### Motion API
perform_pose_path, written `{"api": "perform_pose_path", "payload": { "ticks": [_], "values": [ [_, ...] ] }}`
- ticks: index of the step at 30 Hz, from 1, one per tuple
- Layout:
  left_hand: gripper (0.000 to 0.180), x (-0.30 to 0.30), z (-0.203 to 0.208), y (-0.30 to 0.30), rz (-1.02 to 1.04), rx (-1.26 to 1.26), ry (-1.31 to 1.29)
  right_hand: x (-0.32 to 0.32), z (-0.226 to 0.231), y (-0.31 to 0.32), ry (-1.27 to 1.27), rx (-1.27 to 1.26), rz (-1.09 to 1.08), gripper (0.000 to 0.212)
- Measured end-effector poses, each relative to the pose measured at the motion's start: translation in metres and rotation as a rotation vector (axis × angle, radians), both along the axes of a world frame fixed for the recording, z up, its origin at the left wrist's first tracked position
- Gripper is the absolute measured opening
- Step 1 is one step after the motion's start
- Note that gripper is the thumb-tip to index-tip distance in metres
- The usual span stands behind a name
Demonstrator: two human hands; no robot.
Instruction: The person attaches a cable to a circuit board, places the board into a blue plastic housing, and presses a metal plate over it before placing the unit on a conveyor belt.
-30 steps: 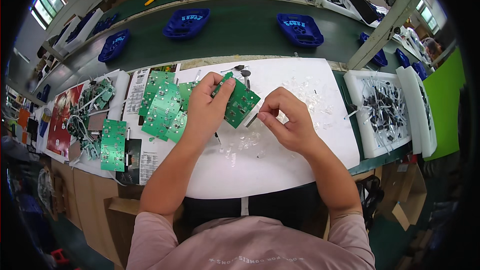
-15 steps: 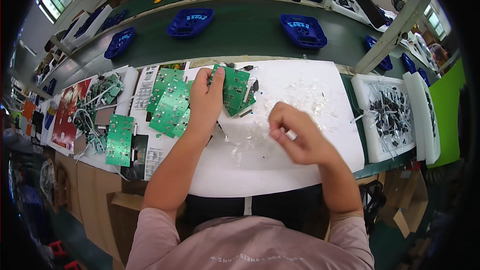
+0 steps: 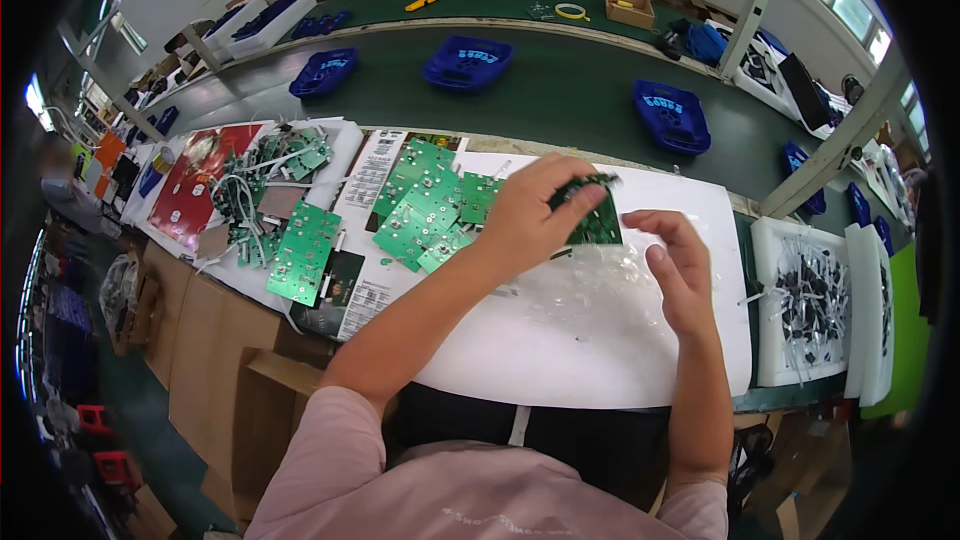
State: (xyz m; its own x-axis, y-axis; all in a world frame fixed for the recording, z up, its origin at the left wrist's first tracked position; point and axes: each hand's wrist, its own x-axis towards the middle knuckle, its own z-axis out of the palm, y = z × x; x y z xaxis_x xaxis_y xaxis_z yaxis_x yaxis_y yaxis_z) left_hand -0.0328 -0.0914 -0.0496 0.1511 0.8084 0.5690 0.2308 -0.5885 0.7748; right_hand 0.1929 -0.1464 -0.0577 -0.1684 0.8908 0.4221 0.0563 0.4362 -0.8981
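Note:
My left hand grips a green circuit board by its left edge, holding it just above the white foam mat. My right hand hovers to the right of the board, fingers loosely spread and nothing visibly in them. A patch of small clear plastic scraps lies on the mat below the board. Left of my left hand sits a pile of several green circuit boards.
One more green board lies further left beside tangled white wires and a red sheet. White trays of dark components stand at the right. Blue bins rest on the green conveyor behind. Cardboard boxes stand at lower left.
My right hand drew away from the board toward me, then rose back beside it. My left hand kept the board and shifted it slightly right.

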Motion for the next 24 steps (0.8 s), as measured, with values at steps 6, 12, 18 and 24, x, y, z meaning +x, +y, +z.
{"api": "perform_pose_path", "payload": {
  "ticks": [6, 12, 18, 24],
  "values": [
    [0.035, 0.016, 0.015, -0.015, -0.250, -0.227, 0.033, -0.001, -0.016, 0.001, 0.359, -0.338, 0.365, 0.028],
    [0.065, 0.004, 0.024, -0.018, -0.414, -0.431, 0.033, 0.018, -0.017, -0.004, 0.205, -0.355, 0.297, 0.014],
    [0.077, 0.007, 0.026, -0.045, -0.417, 0.080, 0.320, 0.004, 0.007, -0.007, -0.002, -0.061, 0.186, 0.026],
    [0.079, -0.006, 0.048, -0.038, -0.462, 0.202, 0.286, 0.014, -0.014, -0.005, 0.303, -0.455, 0.413, 0.031]
  ]
}}
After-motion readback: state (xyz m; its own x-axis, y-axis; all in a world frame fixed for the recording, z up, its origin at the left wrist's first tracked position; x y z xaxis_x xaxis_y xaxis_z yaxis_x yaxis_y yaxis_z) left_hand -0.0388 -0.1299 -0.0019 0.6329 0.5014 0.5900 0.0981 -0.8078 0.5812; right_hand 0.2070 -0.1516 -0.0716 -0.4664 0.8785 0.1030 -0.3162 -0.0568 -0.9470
